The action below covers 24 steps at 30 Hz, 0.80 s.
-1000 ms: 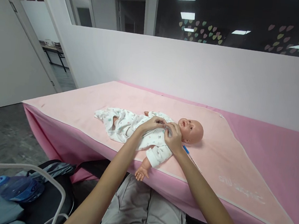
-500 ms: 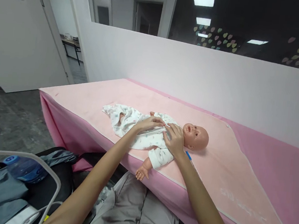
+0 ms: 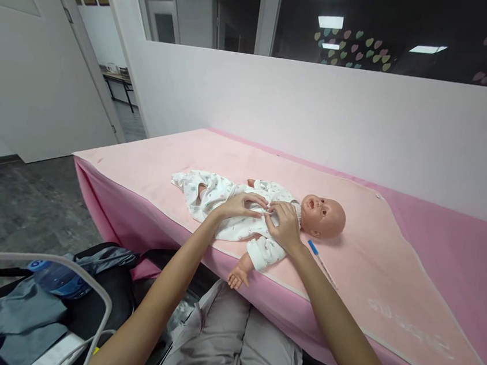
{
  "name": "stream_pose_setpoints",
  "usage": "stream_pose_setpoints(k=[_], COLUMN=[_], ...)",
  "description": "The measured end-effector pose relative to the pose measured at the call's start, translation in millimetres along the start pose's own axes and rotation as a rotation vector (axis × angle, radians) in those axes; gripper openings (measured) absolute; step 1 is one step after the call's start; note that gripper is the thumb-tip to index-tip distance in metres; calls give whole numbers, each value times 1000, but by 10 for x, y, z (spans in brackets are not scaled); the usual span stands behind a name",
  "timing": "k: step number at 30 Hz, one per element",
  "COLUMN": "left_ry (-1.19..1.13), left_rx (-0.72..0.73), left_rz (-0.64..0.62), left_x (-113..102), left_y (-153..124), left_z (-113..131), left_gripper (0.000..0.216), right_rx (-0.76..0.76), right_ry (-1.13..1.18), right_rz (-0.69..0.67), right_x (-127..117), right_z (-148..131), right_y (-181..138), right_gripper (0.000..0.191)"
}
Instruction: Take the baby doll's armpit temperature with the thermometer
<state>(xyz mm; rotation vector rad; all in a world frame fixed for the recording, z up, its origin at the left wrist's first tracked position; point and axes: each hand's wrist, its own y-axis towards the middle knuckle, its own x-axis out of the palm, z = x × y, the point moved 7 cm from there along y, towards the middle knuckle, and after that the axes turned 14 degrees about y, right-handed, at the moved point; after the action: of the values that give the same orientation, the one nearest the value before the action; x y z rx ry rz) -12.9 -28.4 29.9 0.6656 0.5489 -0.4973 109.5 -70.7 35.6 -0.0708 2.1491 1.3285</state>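
A baby doll (image 3: 323, 217) lies on its back on the pink-covered table, its bald head to the right. It wears a white patterned romper (image 3: 238, 229). My left hand (image 3: 243, 206) is over the doll's middle, thumb and fingertips curved inward to the romper's front. Reaching in from the right, my right hand (image 3: 285, 224) has bent fingers at the same spot on the chest. The fingertips of both hands nearly meet there, pinching a small bit of the white cloth; its exact shape is too small to make out.
A blue-capped pen-like stick (image 3: 322, 264) lies right of my right forearm. The doll's arm (image 3: 240, 270) hangs over the table's front edge. A black chair (image 3: 116, 291) at lower left holds a water bottle (image 3: 61, 279) and grey cloth (image 3: 16, 309). A white wall (image 3: 342, 111) rises behind.
My left thumb has come into sight below its fingers, and both hands' fingertips have drawn together at the romper's front. The view has shifted slightly, showing more of the pen-like stick.
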Motion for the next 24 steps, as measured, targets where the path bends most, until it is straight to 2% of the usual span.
stream_pose_setpoints(k=[7, 24], left_ry=[73, 48], left_rx=[-52, -90], left_rz=[69, 96], left_x=[-31, -33], left_y=[-20, -47], left_z=[30, -47], left_gripper=[29, 25], right_rx=[25, 43], right_ry=[-30, -70], right_rz=[1, -22], right_x=[25, 27], right_z=[49, 31], right_y=[-11, -3], right_gripper=[9, 13])
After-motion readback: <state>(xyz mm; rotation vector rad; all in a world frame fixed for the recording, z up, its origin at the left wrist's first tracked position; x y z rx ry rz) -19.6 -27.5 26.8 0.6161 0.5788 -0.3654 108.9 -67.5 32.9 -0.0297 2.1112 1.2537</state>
